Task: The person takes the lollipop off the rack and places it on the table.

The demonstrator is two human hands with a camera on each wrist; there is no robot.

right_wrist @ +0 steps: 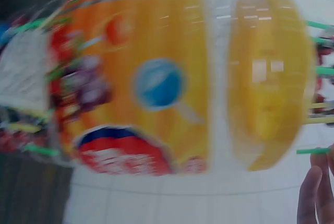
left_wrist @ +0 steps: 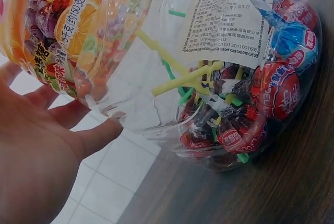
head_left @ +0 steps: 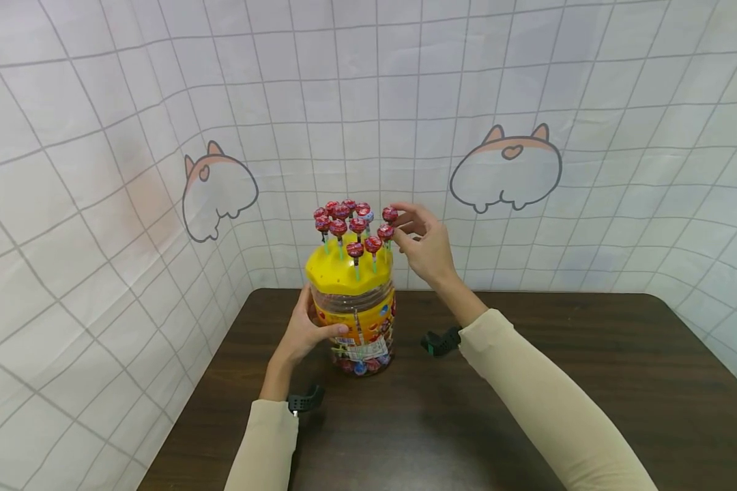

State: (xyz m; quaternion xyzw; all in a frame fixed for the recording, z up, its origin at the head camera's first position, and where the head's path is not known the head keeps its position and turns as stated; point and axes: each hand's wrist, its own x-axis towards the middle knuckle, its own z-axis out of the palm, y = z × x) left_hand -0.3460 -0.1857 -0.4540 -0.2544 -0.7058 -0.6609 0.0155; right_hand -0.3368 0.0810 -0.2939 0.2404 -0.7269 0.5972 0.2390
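A clear plastic candy jar (head_left: 362,317) with a yellow lid (head_left: 338,273) stands upright on the table, wrapped in an orange fruit label. Several red-wrapped lollipops (head_left: 356,251) stick up from the lid, and more lie inside the jar's bottom. My left hand (head_left: 301,331) holds the jar from its left side, thumb across the front. At the lid's right edge, my right hand (head_left: 426,245) pinches a lollipop. Its green stick (right_wrist: 312,151) shows by the fingertips in the right wrist view, apart from the lid. The lollipop's head lies outside that view.
A dark wooden table (head_left: 559,368) extends to the right and toward me. White grid-patterned cloth (head_left: 405,102) with cartoon animal drawings hangs behind and at the sides. Dark wrist-worn devices (head_left: 440,341) sit by both cuffs.
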